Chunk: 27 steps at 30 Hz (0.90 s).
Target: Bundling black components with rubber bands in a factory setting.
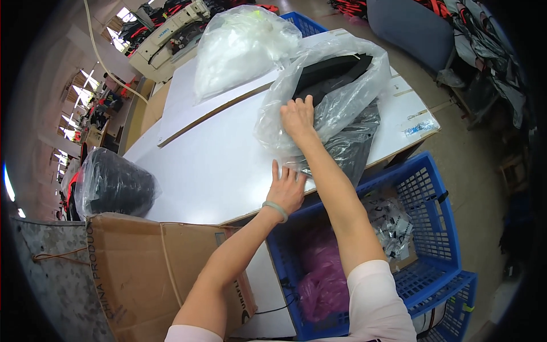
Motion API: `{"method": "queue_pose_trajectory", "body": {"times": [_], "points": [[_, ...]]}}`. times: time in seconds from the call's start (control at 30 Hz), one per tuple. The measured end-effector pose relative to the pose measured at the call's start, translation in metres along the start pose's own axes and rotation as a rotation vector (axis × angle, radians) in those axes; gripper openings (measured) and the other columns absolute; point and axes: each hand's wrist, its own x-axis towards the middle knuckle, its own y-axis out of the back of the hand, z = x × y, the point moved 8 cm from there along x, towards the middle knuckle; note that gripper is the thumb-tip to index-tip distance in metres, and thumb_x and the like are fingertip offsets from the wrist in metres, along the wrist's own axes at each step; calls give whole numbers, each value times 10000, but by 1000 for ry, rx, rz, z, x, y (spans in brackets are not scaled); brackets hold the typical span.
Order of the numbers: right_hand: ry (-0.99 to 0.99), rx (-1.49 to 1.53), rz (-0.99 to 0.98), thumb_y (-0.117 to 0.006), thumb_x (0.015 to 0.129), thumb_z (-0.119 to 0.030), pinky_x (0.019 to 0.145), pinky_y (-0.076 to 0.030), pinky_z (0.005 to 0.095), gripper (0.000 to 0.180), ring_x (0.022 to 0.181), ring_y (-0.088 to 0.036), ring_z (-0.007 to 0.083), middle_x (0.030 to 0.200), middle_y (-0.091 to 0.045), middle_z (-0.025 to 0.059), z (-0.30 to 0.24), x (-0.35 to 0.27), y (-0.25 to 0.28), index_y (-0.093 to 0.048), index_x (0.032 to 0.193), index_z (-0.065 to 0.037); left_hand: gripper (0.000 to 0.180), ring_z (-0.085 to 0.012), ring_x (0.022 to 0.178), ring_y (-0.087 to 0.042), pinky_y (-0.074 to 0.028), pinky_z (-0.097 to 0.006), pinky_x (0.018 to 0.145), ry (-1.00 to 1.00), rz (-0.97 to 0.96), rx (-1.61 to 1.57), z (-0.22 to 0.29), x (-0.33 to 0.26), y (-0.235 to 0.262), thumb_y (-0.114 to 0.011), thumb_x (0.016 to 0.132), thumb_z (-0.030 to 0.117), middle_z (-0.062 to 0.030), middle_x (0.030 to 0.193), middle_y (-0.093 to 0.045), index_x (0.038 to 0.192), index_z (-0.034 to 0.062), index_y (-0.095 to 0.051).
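Note:
A clear plastic bag (356, 94) lies on the right side of the white table, its mouth spread wide around flat black pieces (330, 74). My right hand (299, 118) has its fingers curled over the bag's near-left side, closed on the plastic. Lower and to the left, my left hand (286, 191) rests near the table's front edge with fingers stretched apart, the tips touching the bag's lower edge. A green bangle (276, 211) circles that wrist. Under the clear bag, a dark plastic-wrapped bundle (347, 145) reaches over the front edge, partly hidden by my right forearm.
A bag of white pieces (239, 54) sits farther back, beside a raised wooden strip (213, 114). At left stands a wrapped black roll (118, 185), above a cardboard box (134, 273). Blue crates (436, 228) sit below the table; a sewing machine (171, 43) is behind.

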Motion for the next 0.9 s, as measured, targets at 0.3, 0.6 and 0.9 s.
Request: {"method": "queue_pose_trajectory", "body": {"times": [0.3, 0.6, 0.9], "points": [[-676, 1825, 298, -646, 825, -123, 648, -410, 230, 105, 668, -602, 116, 761, -660, 53, 66, -48, 82, -622, 790, -27, 661, -393, 1222, -365, -188, -607, 1049, -5, 26, 2, 7, -6, -6, -700, 646, 238, -244, 1234, -425, 1219, 32, -445], [-976, 1973, 317, -628, 837, -108, 659, -497, 265, 100, 647, -627, 162, 741, -649, 84, 52, -340, 195, -601, 861, -14, 677, -335, 1313, -280, -270, -559, 1034, 470, 117, 161, -6, -18, 2, -702, 698, 272, -160, 1380, -339, 1267, 48, -412], [-1457, 1750, 602, -523, 864, -85, 663, -473, 270, 92, 707, -588, 134, 768, -612, 50, -2, -664, 268, -589, 879, -23, 174, -84, 724, -554, -448, -236, 609, 328, -627, -1835, 374, -281, -36, -692, 808, 151, -15, 822, -610, 890, 6, -639]]}}
